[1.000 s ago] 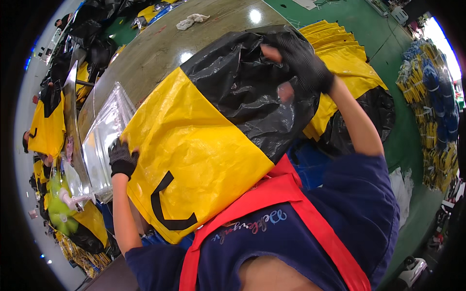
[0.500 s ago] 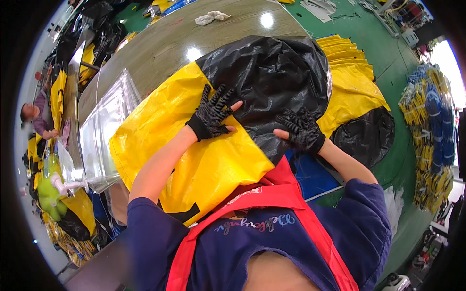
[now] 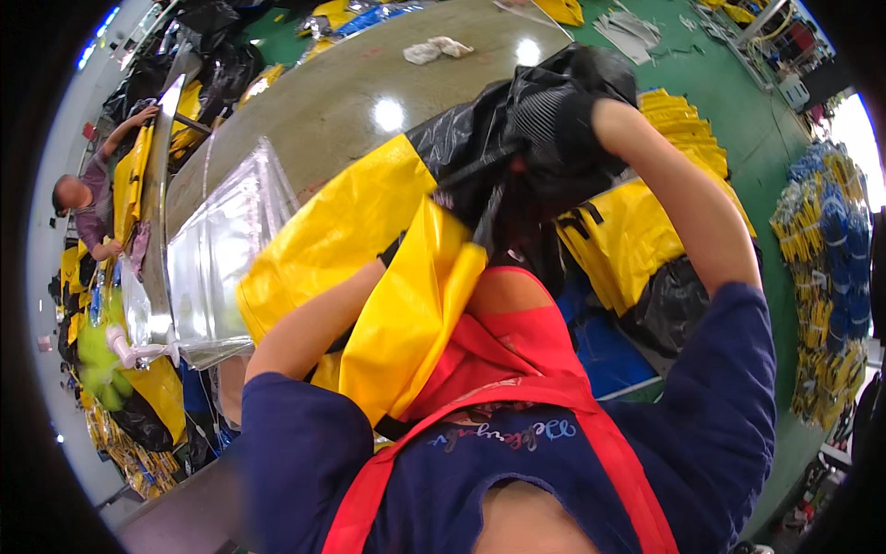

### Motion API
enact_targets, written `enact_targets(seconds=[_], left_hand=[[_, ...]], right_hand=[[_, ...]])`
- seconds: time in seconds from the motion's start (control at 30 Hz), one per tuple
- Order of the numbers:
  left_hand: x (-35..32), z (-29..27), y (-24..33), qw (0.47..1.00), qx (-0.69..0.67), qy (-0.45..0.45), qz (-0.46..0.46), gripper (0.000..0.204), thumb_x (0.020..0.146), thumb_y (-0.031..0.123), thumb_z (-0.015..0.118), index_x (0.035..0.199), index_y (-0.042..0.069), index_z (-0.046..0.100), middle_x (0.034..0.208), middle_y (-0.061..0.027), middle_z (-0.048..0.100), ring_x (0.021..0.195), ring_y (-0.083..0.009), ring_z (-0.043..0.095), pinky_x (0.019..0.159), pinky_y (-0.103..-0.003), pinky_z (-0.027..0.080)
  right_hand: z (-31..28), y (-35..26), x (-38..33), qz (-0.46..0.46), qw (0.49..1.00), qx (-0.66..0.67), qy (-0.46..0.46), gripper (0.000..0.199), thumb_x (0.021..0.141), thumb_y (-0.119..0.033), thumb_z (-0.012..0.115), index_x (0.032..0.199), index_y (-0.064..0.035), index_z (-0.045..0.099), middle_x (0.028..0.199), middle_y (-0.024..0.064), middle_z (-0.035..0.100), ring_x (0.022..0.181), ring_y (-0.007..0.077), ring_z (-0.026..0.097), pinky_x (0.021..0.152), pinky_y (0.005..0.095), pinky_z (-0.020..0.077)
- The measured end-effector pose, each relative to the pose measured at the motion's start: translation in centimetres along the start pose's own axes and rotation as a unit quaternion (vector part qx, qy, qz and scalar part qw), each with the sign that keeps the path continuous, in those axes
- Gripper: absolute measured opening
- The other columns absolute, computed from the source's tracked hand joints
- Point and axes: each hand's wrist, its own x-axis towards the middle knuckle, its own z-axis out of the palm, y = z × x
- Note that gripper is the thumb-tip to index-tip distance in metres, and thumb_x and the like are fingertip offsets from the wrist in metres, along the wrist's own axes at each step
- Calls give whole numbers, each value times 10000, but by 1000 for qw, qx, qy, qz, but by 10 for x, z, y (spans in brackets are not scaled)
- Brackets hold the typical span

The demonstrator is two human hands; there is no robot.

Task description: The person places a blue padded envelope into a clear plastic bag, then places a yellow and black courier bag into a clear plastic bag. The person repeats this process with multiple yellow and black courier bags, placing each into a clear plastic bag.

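Observation:
A large yellow sheet with a rounded black end, a tarpaulin piece (image 3: 346,231), lies across the table in front of me, its near part lifted and creased. My right hand (image 3: 549,125), in a black fingerless glove with a dotted back, is closed on the bunched black end, its fingertips lost against the black. Under a raised yellow fold is my left hand (image 3: 393,251); only the glove's cuff shows clearly, and its fingers are hidden.
Yellow and black pieces (image 3: 637,235) are stacked right of the table (image 3: 341,92). A clear plastic sheet (image 3: 221,258) stands at left, near a pink-and-green fan (image 3: 115,346). A white rag (image 3: 438,49) lies far back. Strap bundles (image 3: 821,277) stand right; another person (image 3: 88,208) works far left.
My right hand has moved up and left, gathering the flat black end into a bunch. The near yellow part has risen and folded over my left hand, which lay open on top before.

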Motion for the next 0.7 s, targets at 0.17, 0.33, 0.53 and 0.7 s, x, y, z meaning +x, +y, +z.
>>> enact_targets(seconds=[0.17, 0.33, 0.53, 0.7], left_hand=[[-88, -79, 29, 993, -67, -65, -71, 524, 835, 391, 585, 1279, 122, 511, 1384, -176, 415, 1326, -368, 334, 1068, -531, 235], [-179, -99, 33, 982, -18, -100, -161, 425, 850, 309, 585, 1229, 120, 546, 1329, -171, 477, 1299, -344, 383, 1055, -480, 298], [-216, -79, -12, 957, -132, -176, -188, 369, 856, 332, 593, 1145, 104, 606, 1101, -172, 628, 1124, -366, 534, 932, -405, 450], [13, -95, -30, 994, -16, 22, -107, 671, 851, 421, 583, 1430, 175, 350, 1466, -190, 298, 1338, -413, 278, 1086, -545, 199]], right_hand=[[68, 60, 53, -50, 964, 259, -20, 359, 799, -269, 669, 1073, -40, 632, 1034, 159, 669, 937, 278, 602, 855, 339, 449], [120, 70, 35, 51, 967, 219, 121, 400, 832, -384, 628, 1079, -69, 618, 863, 201, 643, 799, 370, 602, 764, 381, 478], [153, 1, -69, -64, 916, -24, 394, 738, 641, -203, 765, 1307, -113, 460, 1167, 170, 571, 1096, 362, 543, 962, 466, 388], [190, -36, -88, -59, 898, 100, 424, 137, 782, -97, 646, 908, -81, 594, 841, 111, 620, 773, 338, 594, 678, 420, 473]])
